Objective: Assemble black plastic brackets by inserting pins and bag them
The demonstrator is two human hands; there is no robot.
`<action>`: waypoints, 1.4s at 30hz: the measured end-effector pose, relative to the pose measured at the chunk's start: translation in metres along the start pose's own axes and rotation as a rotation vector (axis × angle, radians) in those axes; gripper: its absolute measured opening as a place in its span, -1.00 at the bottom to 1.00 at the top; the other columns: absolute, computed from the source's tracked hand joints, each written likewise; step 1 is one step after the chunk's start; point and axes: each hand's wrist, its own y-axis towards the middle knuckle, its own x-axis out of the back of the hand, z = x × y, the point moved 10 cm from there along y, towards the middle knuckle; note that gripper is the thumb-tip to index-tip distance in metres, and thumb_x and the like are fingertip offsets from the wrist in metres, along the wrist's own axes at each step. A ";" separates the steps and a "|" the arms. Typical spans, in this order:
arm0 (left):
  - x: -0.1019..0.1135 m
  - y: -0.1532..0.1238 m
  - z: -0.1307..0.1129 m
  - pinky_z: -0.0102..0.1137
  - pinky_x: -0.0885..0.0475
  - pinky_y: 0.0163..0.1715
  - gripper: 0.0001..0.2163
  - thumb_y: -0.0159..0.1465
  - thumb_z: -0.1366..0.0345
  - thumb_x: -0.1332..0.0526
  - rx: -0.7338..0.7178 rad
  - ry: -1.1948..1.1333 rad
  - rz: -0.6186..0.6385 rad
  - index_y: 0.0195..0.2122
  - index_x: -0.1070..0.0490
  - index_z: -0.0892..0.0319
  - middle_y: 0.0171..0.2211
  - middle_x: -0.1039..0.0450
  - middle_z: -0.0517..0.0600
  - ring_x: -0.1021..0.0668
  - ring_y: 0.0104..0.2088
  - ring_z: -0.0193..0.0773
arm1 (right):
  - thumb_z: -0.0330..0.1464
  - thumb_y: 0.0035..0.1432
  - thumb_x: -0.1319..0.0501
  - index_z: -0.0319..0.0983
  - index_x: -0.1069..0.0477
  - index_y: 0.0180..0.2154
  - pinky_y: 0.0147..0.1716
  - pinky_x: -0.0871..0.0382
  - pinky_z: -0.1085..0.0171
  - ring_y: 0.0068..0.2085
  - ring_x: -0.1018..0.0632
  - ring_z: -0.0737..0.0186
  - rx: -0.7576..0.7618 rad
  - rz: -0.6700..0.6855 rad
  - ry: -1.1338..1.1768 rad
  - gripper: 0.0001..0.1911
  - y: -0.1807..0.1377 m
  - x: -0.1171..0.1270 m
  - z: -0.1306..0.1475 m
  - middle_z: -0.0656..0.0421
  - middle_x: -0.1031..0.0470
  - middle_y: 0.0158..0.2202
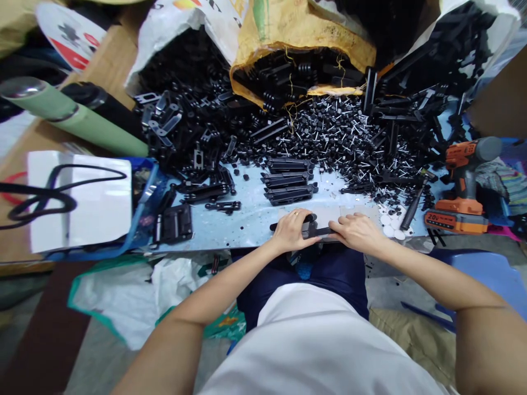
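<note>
My left hand [293, 229] is closed on the left part of a long black plastic part [320, 231] at the table's front edge. At its other end, the fingers of my right hand [357, 232] pinch the same part. Fingers cover much of it, so its full shape is hidden. A light grey board [362, 213] lies flat under the hands. Just beyond them, several similar long black assemblies [290, 193] are lined up in a stack. A hammer [413, 207] with a dark handle rests right of my right hand, beside some white discs [393, 226].
Black-headed bolts [329, 129] are heaped behind the stack, below a yellow sack [300, 33] of black parts. An orange cordless drill [461, 186] stands at right. Loose black parts [206, 192], a blue basket [142, 219] and a green tumbler [99, 129] occupy the left.
</note>
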 end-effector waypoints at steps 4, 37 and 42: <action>-0.002 0.002 0.003 -0.25 -0.41 -0.18 -0.45 0.02 -0.14 -0.22 0.033 0.014 0.023 -0.12 -0.26 0.18 -0.22 -0.43 0.10 -0.50 -0.15 -0.07 | -0.13 0.29 0.10 -0.23 -0.35 -0.15 -0.42 -0.04 0.30 -0.38 -0.49 0.22 0.011 0.015 -0.009 -0.61 0.001 -0.003 -0.001 0.07 -0.49 -0.34; -0.036 0.026 -0.002 -0.29 -0.38 -0.17 -0.58 0.13 -0.09 -0.14 -0.080 -0.151 0.545 -0.25 -0.41 0.19 -0.27 -0.47 0.04 -0.49 -0.20 -0.14 | -0.11 0.30 0.15 -0.26 -0.35 -0.20 -0.44 -0.03 0.32 -0.34 -0.50 0.22 0.084 0.054 0.084 -0.56 0.013 -0.018 -0.006 0.05 -0.51 -0.32; 0.000 0.039 0.023 -0.21 -0.31 -0.01 -0.52 0.16 -0.06 -0.12 -0.001 -0.148 0.396 -0.03 -0.32 0.19 -0.04 -0.38 0.11 -0.39 -0.01 -0.09 | -0.15 0.32 0.15 -0.26 -0.33 -0.16 -0.42 -0.08 0.33 -0.28 -0.52 0.18 -0.121 0.098 0.272 -0.59 0.028 -0.043 -0.034 0.05 -0.53 -0.26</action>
